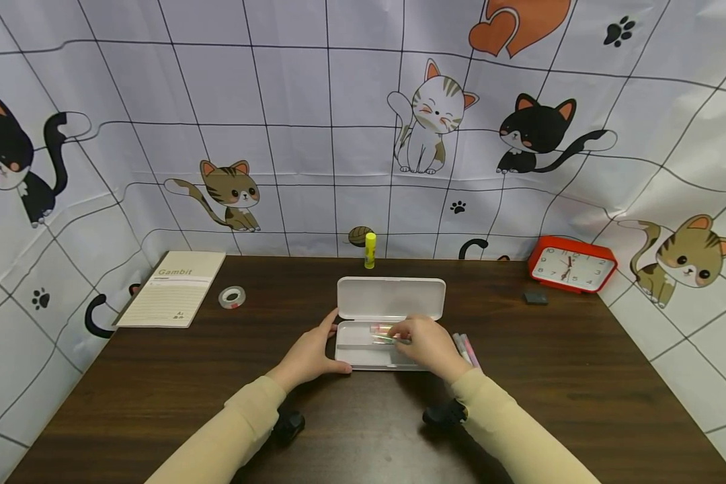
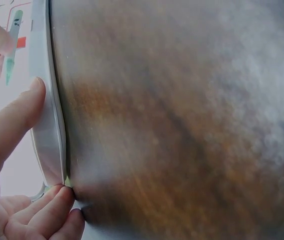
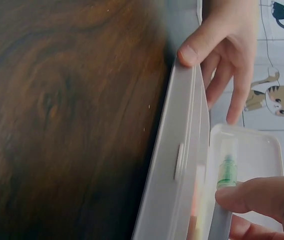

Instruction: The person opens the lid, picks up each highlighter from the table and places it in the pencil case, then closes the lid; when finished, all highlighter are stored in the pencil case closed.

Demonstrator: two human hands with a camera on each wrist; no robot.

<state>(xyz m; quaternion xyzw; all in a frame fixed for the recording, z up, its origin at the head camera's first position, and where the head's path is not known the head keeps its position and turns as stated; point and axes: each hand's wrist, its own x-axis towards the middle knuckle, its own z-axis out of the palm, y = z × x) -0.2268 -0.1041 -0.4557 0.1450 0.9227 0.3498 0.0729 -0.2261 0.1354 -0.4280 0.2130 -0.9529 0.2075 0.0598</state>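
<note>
Fingers of the right hand [image 1: 426,341] pinch one green-tipped marker [image 3: 226,172] over one open pencil case [image 1: 390,300], its left end gripped by the left hand [image 1: 311,353]. Loading seems underway, next calling for lowering and release; two pens [image 1: 470,351] lie right of the case, while the sticks inside [image 1: 380,329] I can't count.

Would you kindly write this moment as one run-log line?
left hand: grips case; right hand: pinches pen over case; lid: open; other pens: right of case
</note>
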